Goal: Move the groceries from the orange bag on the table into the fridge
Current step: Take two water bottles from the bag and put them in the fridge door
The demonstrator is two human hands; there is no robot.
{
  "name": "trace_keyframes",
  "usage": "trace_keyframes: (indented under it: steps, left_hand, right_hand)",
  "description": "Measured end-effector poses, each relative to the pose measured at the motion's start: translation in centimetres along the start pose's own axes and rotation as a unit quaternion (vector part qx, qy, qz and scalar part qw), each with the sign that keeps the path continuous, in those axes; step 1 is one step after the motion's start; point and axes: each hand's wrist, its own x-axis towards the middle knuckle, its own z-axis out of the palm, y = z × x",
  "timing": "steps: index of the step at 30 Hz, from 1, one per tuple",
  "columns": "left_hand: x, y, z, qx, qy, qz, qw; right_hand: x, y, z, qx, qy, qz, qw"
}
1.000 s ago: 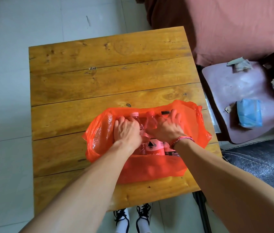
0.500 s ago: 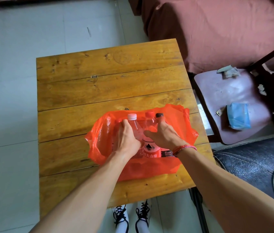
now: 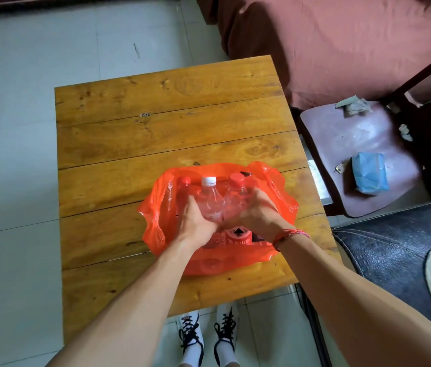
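The left hand [image 3: 195, 225] and right hand [image 3: 259, 217] curled around clustered water bottles [image 3: 210, 201] inside the orange bag [image 3: 156, 229] at the table's [image 3: 169, 115] near edge. Full, they were likely heavy and slick; mid-body grips looked safest.

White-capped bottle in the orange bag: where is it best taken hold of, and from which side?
Best by the neck and shoulder just under the cap, from above. The white-capped bottle stands upright in the orange bag, hemmed by a red-capped bottle on each side, so only its top is free. The left hand grips its body; the right hand grips the right red-capped bottle.
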Motion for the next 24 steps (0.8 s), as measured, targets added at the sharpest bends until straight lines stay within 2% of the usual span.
trace_keyframes:
  steps: [1,2,4,6,9,11,14,18,24]
  left_hand:
    - [0.0,-0.3,-0.1,-0.010,0.002,0.000,1.000]
    - [0.1,-0.6,-0.2,-0.016,0.001,-0.001,1.000]
    - [0.3,-1.2,-0.2,-0.028,-0.004,-0.010,1.000]
    - [0.5,-1.8,-0.1,-0.048,-0.011,-0.015,0.999]
    - [0.3,-2.1,-0.2,-0.065,-0.016,-0.003,0.998]
    - [-0.1,-2.1,-0.4,-0.069,-0.018,0.015,0.997]
    - [-0.7,-1.9,-0.4,-0.081,-0.021,0.040,0.996]
    - [-1.9,-1.3,-1.1,-0.099,0.010,0.068,0.993]
    - [-4.1,1.5,-3.5,-0.139,0.045,0.116,0.983]
  right_hand:
    - [-0.3,0.1,0.1,-0.099,-0.031,-0.008,0.995]
    - [-0.1,0.7,0.4,-0.109,-0.002,0.011,0.994]
    - [-0.8,1.4,0.7,-0.086,0.039,0.033,0.995]
    - [-1.1,2.2,0.9,-0.075,0.041,0.001,0.996]
    - [-1.8,2.8,1.2,-0.028,-0.006,0.004,1.000]
    - [-2.2,2.9,1.2,-0.027,0.011,0.006,1.000]
    - [-2.5,2.6,1.0,-0.072,0.066,-0.034,0.995]
    - [-3.4,1.5,0.8,-0.079,0.067,-0.090,0.990]
    - [-6.1,-2.6,-0.2,-0.072,0.111,-0.149,0.980]
